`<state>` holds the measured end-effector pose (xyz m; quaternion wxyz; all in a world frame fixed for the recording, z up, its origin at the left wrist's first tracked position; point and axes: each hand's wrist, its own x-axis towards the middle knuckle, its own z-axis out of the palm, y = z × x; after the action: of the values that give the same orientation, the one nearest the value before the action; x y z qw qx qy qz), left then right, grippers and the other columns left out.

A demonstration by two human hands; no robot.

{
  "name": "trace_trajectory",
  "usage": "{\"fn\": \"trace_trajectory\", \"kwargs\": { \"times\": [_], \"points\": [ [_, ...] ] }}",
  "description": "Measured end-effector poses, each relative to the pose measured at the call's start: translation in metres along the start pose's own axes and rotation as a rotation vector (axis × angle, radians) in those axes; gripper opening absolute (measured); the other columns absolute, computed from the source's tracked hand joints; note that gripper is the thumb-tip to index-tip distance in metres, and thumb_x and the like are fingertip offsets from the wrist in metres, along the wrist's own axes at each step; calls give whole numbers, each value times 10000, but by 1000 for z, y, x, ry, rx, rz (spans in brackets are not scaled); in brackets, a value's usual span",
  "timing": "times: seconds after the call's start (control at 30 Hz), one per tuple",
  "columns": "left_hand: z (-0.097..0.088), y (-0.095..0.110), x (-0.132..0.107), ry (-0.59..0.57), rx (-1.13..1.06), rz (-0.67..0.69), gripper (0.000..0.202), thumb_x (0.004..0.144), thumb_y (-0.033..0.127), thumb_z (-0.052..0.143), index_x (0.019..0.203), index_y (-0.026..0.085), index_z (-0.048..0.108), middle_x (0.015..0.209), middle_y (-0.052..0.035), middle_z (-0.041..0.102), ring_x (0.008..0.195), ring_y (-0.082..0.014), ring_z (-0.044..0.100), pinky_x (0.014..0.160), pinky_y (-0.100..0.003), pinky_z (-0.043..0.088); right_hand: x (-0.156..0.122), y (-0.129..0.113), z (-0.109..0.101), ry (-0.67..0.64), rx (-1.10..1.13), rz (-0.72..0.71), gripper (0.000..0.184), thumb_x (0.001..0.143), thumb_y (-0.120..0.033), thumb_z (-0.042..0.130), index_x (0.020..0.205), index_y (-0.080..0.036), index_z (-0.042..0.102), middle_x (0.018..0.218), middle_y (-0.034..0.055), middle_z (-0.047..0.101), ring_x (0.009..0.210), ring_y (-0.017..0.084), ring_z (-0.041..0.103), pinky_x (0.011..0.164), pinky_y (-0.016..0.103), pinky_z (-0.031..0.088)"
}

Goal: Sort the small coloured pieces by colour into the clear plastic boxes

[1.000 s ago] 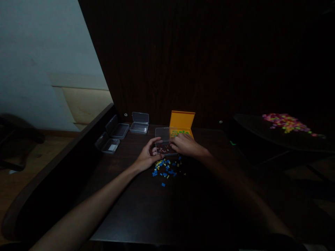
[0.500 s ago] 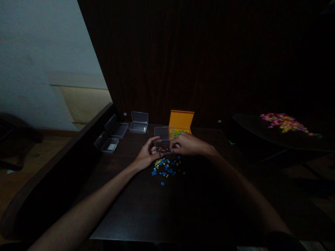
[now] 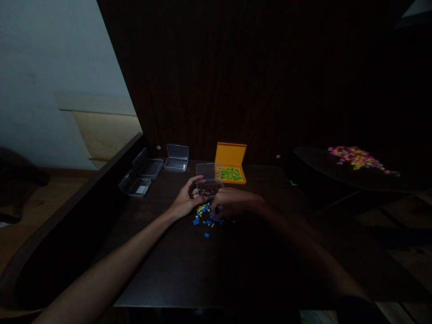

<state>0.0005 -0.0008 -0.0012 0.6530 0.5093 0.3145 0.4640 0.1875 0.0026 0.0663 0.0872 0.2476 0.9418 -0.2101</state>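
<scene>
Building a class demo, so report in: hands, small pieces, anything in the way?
Left hand holding clear box, dark pieces inside. Right hand at blue and yellow pieces, grip unclear. Right hand blocks view of some.

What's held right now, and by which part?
Left hand holds the open clear plastic rectangular box by its left side. Right hand: too dark to tell.

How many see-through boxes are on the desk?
4: a middle box at the left hand, a back box behind it to the left, and, further left, a farther box and a nearer box. Darkness may hide more.
</scene>
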Motion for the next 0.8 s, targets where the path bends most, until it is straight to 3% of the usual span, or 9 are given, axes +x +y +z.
{"fn": "trace_trajectory", "kwargs": {
  "times": [0.43,0.8],
  "points": [
    [0,0,0,11,19,4,703,589,131,780,1215,206,467,1347,-121,460,997,-181,627,932,-352,486,2,-3,2,7,1,69,147,755,-202,602,870,-210,694,849,-2,684,762,125,571,615,216,335],
    [-2,-2,0,-1,24,6,700,605,134,770,1230,215,466,1355,-121,456,1012,-188,626,918,-344,495,3,-4,4,-13,50,108,144,760,-168,566,836,-180,688,733,-8,657,608,91,515,525,206,301]
  ]
}}
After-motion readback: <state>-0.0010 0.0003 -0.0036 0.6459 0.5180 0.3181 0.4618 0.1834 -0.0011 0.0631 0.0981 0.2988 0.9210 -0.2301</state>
